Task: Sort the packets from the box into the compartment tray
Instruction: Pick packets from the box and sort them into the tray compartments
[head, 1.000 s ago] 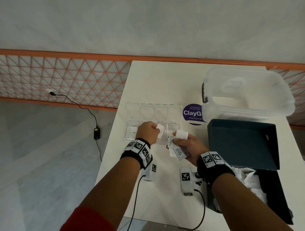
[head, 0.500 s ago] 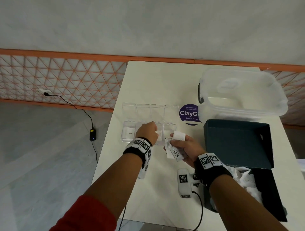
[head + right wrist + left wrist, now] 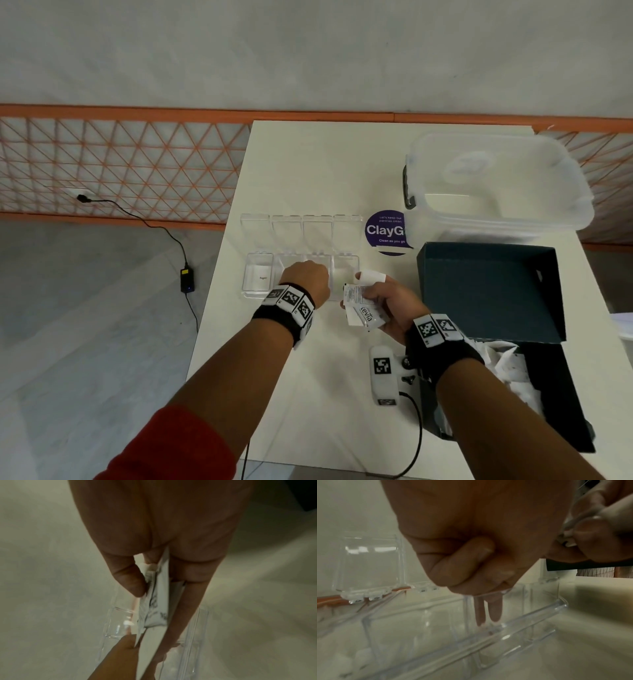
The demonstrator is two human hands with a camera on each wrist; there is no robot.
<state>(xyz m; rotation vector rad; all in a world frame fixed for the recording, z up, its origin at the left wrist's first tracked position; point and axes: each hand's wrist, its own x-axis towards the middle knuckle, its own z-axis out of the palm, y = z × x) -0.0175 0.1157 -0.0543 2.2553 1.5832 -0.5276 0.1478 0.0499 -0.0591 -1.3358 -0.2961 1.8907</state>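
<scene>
On the white table [image 3: 308, 171], the left hand [image 3: 306, 279] reached two straight fingers into a middle compartment of the clear tray [image 3: 258, 274]; whether they pinched anything was hidden. The right hand [image 3: 387, 305], between tray and box [image 3: 493, 291], pinched several packets [image 3: 359, 305], which might slip loose.

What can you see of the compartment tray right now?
The tray is clear plastic, with four compartments in a row and four hinged lids standing open behind them. It sits flat on the white table, left of the dark box. The leftmost compartment holds a white packet marked "Sugar". The left hand reaches into a middle compartment, two straight fingers pointing down inside it; whether they hold anything is unclear.
</scene>
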